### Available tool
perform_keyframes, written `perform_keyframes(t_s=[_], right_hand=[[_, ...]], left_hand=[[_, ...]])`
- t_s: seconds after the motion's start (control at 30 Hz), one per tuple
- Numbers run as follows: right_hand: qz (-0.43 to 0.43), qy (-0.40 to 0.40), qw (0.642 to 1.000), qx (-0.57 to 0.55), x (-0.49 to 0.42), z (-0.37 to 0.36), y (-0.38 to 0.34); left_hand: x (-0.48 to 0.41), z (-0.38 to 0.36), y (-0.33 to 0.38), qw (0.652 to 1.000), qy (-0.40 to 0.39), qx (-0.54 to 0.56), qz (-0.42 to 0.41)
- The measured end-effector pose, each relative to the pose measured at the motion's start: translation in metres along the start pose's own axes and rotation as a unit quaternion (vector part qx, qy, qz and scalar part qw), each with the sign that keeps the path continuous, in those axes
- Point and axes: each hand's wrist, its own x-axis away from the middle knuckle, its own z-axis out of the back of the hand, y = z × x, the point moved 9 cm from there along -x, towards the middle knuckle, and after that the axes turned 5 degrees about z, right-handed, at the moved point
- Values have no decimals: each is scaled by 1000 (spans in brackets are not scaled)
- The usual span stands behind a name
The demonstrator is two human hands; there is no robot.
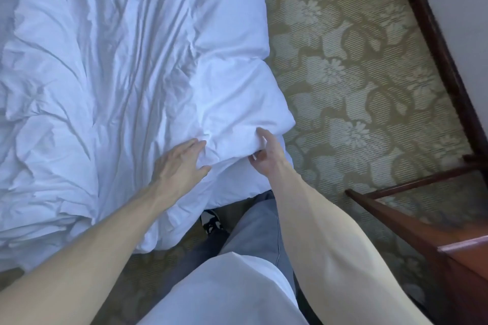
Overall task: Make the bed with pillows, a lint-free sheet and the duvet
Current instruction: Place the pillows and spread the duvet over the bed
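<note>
A crumpled white duvet (pixel 118 74) covers the bed and fills the left and middle of the head view. Its corner (pixel 237 113) bulges over the bed's edge towards the carpet. My left hand (pixel 179 163) lies flat on the duvet near that corner, fingers straight and spread. My right hand (pixel 266 153) grips the corner's lower edge, thumb on top and fingers curled under the fabric. No pillows or bare sheet show in this view.
Patterned green and cream carpet (pixel 356 74) runs along the bed's right side. Dark wooden furniture (pixel 422 232) stands at the lower right, a dark baseboard (pixel 435 42) along the wall. My legs and a shoe (pixel 211 221) are beside the bed.
</note>
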Motion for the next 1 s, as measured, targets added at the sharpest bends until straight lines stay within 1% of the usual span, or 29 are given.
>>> perform_keyframes(t_s=[0.07, 0.1, 0.17, 0.23, 0.33, 0.4, 0.43, 0.47, 0.57, 0.63, 0.7, 0.77, 0.83, 1.0], right_hand=[[34, 14, 999, 13, 11, -9, -22], [56, 38, 997, 27, 20, -6, -33], [110, 94, 988, 50, 43, 14, -55], [159, 125, 978, 56, 75, 42, -75], [269, 157, 949, 55, 133, 81, -105], [331, 167, 925, 83, 168, 93, -115], [334, 181, 919, 105, 179, 100, -112], [311, 201, 921, 120, 185, 110, -105], [188, 223, 950, 115, 178, 141, -78], [142, 225, 948, 175, 178, 145, -80], [142, 245, 934, 218, 181, 138, -98], [155, 242, 924, 252, 180, 119, -128], [171, 211, 918, 288, 172, 92, -163], [190, 131, 907, 352, 137, 49, -256]], left_hand=[[-1, 1, 2, 1000, -7, 12, 0], [-1, 0, 3, 1000, -11, 19, -1], [1, -1, 8, 999, -20, 45, -7], [6, -2, 18, 996, -37, 78, -20], [16, -7, 37, 991, -78, 95, -59], [26, -12, 51, 986, -103, 92, -93], [30, -16, 57, 983, -119, 90, -105], [34, -18, 61, 981, -133, 87, -112], [32, -26, 57, 977, -164, 77, -110], [25, -27, 47, 978, -170, 77, -95], [15, -26, 37, 978, -177, 78, -81], [2, -18, 34, 978, -183, 77, -60], [-16, -3, 37, 979, -179, 88, -36], [-68, 44, 75, 982, -129, 133, 47]])
